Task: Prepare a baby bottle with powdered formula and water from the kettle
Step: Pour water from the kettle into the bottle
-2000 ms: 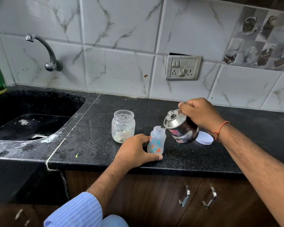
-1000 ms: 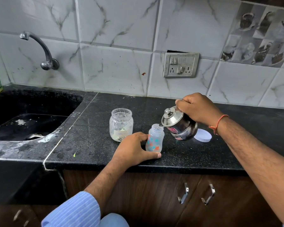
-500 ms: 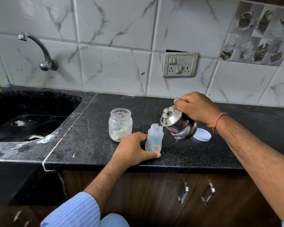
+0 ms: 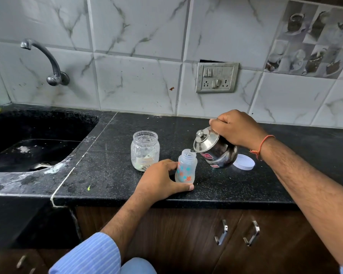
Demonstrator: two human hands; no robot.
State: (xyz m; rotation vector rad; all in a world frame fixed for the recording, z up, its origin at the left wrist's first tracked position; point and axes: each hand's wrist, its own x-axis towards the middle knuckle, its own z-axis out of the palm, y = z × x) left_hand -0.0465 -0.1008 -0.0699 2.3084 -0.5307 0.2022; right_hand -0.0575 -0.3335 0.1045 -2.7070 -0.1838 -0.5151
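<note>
Kettle [image 4: 216, 150] tilted over open baby bottle [image 4: 186, 167] on black worktop [image 4: 265, 184].

Right hand [image 4: 237, 128] curled tight round kettle's top handle, spout at bottle mouth; lid with knob in place on kettle. Left hand [image 4: 160, 180] wrapped round bottle base, thumb flat along worktop in front, bottle upright near front edge. Clear jar [image 4: 145, 150] with pale residue just left of bottle, uncapped. White lid [image 4: 244, 165] flat on worktop behind kettle. Sink [image 4: 38, 153] at left, tap [image 4: 48, 62] on tiled wall above; switch plate [image 4: 217, 77] on wall behind kettle. Flow of water not discernible.
</note>
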